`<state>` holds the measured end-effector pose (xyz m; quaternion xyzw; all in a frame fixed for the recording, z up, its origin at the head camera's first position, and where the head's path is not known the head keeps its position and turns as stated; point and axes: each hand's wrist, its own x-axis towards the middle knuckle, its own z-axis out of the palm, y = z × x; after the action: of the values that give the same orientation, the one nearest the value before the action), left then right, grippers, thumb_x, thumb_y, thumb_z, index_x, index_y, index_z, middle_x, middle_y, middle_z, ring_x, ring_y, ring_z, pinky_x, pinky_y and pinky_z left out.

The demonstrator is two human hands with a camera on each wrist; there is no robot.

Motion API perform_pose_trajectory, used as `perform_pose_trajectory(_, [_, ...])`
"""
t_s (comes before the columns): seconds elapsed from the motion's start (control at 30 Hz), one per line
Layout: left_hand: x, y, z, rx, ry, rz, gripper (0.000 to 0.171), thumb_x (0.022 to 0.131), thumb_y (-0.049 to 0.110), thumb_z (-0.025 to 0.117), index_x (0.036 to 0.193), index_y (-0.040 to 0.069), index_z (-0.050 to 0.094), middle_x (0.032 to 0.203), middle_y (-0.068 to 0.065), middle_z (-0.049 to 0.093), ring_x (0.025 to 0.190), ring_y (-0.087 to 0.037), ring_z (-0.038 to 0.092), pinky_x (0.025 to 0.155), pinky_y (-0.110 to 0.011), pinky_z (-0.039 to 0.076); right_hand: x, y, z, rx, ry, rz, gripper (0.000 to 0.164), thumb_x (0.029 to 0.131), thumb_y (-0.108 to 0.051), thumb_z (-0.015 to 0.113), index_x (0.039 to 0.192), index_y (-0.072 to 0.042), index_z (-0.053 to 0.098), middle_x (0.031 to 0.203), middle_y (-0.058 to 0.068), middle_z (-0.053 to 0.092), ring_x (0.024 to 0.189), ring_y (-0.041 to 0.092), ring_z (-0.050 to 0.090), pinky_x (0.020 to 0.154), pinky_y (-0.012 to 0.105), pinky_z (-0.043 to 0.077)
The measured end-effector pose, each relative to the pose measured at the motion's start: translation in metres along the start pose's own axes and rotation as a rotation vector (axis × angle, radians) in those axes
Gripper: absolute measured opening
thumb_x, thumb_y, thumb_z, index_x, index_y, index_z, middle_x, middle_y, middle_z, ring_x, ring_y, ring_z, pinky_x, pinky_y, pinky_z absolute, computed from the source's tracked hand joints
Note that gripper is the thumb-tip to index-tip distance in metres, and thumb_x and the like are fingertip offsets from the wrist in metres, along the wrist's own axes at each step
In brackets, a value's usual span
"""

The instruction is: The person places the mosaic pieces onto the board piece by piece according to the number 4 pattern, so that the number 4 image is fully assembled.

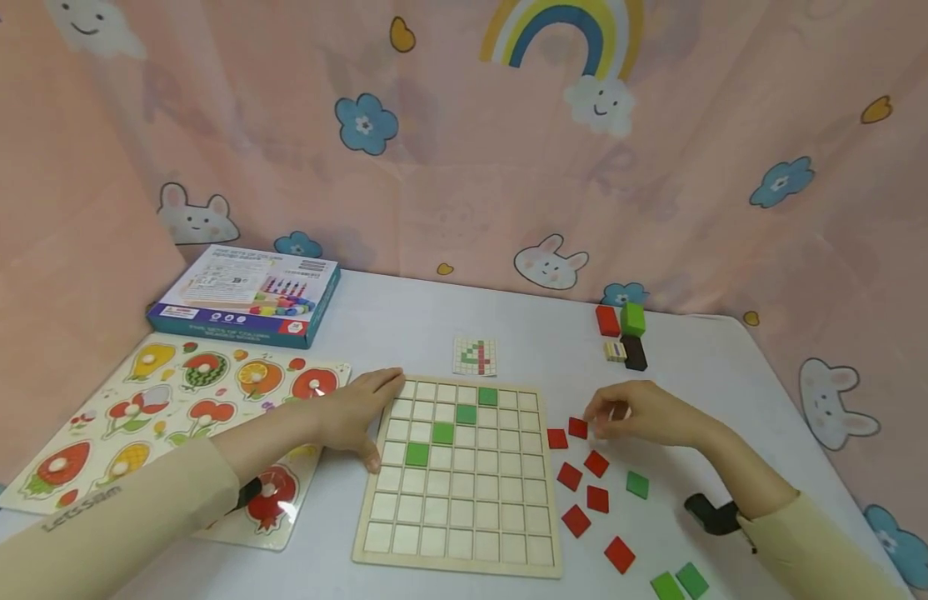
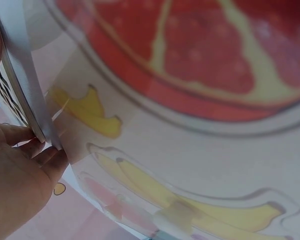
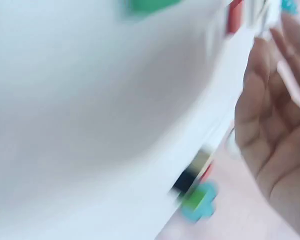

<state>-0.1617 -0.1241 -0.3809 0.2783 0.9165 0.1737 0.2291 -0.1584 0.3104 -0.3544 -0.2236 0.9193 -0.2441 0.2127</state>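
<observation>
A wooden grid board [image 1: 449, 508] lies on the table with several green tiles [image 1: 443, 433] set in a diagonal. My left hand [image 1: 362, 412] rests against its upper left edge, thumb spread down the side; in the left wrist view the fingertips touch the rim. To the right of the board, my right hand [image 1: 644, 412] is bent low, its fingertips right at a red tile [image 1: 577, 427]. In the blurred right wrist view nothing shows between the fingers. Several more red tiles [image 1: 597, 498] lie loose nearby. A small pattern card [image 1: 475, 357] lies behind the board.
On the left lies a fruit puzzle board [image 1: 172, 417], partly under my left forearm, with a boxed set [image 1: 246, 292] behind it. Loose green tiles [image 1: 638, 484] lie at the right. Red, green, black and pale blocks [image 1: 633, 353] are grouped at the back right.
</observation>
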Motion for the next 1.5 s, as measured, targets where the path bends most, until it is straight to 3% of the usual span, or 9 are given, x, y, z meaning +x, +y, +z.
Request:
perform_pose_trajectory(0.27, [-0.001, 0.001, -0.001, -0.007, 0.000, -0.005, 0.122, 0.067, 0.039, 0.089, 0.158, 0.003, 0.017, 0.167, -0.018, 0.011, 0.154, -0.041, 0.011, 0.123, -0.057, 0.025, -0.029, 0.038, -0.004, 0.146, -0.201, -0.003, 0.024, 0.082, -0.012, 0.075, 0.104, -0.022, 0.073, 0.105, -0.001, 0.071, 0.091, 0.009, 0.058, 0.075, 0.025, 0.051])
perform_pose_trajectory(0.4, [-0.001, 0.001, 0.000, -0.011, 0.000, -0.004, 0.122, 0.067, 0.039, 0.089, 0.158, 0.003, 0.017, 0.167, -0.018, 0.011, 0.155, -0.041, 0.011, 0.123, -0.057, 0.024, -0.037, 0.048, -0.005, 0.152, -0.249, -0.010, 0.029, 0.079, -0.010, 0.076, 0.105, -0.024, 0.075, 0.114, -0.002, 0.068, 0.103, 0.004, 0.055, 0.084, 0.026, 0.049])
perform_pose_trajectory(0.53, [-0.001, 0.001, 0.000, -0.008, 0.001, -0.007, 0.121, 0.067, 0.038, 0.089, 0.158, 0.004, 0.016, 0.167, -0.017, 0.011, 0.155, -0.040, 0.011, 0.124, -0.057, 0.024, -0.040, 0.050, -0.003, 0.135, -0.271, -0.010, 0.030, 0.079, -0.013, 0.077, 0.105, -0.027, 0.076, 0.112, 0.000, 0.061, 0.105, 0.001, 0.048, 0.085, 0.024, 0.046])
perform_pose_trajectory(0.77, [-0.002, 0.001, 0.000, 0.006, 0.016, 0.023, 0.122, 0.066, 0.040, 0.089, 0.157, 0.000, 0.018, 0.166, -0.021, 0.013, 0.154, -0.042, 0.014, 0.123, -0.057, 0.025, -0.040, 0.046, 0.005, 0.089, -0.222, -0.014, 0.021, 0.077, -0.025, 0.081, 0.097, -0.029, 0.077, 0.102, -0.002, 0.055, 0.103, 0.001, 0.042, 0.082, 0.025, 0.042])
perform_pose_trajectory(0.97, [-0.002, 0.001, 0.000, 0.004, 0.016, 0.023, 0.122, 0.066, 0.041, 0.089, 0.157, 0.001, 0.018, 0.166, -0.021, 0.013, 0.154, -0.042, 0.014, 0.123, -0.057, 0.025, -0.040, 0.046, 0.009, 0.033, -0.167, 0.000, 0.020, 0.077, -0.025, 0.082, 0.093, -0.031, 0.072, 0.105, -0.007, 0.058, 0.103, 0.000, 0.042, 0.086, 0.030, 0.043])
perform_pose_trajectory(1.13, [-0.002, 0.001, 0.000, -0.002, 0.017, 0.019, 0.122, 0.066, 0.040, 0.089, 0.157, 0.001, 0.018, 0.166, -0.020, 0.013, 0.154, -0.042, 0.014, 0.123, -0.057, 0.025, -0.039, 0.045, 0.009, 0.025, -0.125, 0.006, 0.023, 0.077, -0.020, 0.080, 0.092, -0.024, 0.064, 0.101, -0.005, 0.060, 0.094, 0.006, 0.048, 0.078, 0.020, 0.046])
perform_pose_trajectory(1.5, [-0.002, -0.001, 0.001, 0.007, 0.017, 0.015, 0.121, 0.067, 0.040, 0.089, 0.157, 0.001, 0.017, 0.166, -0.020, 0.012, 0.154, -0.041, 0.013, 0.123, -0.056, 0.025, -0.028, 0.042, 0.003, 0.094, -0.032, 0.043, 0.015, 0.083, -0.018, 0.076, 0.084, -0.013, 0.062, 0.082, -0.002, 0.061, 0.075, 0.006, 0.054, 0.063, 0.022, 0.046])
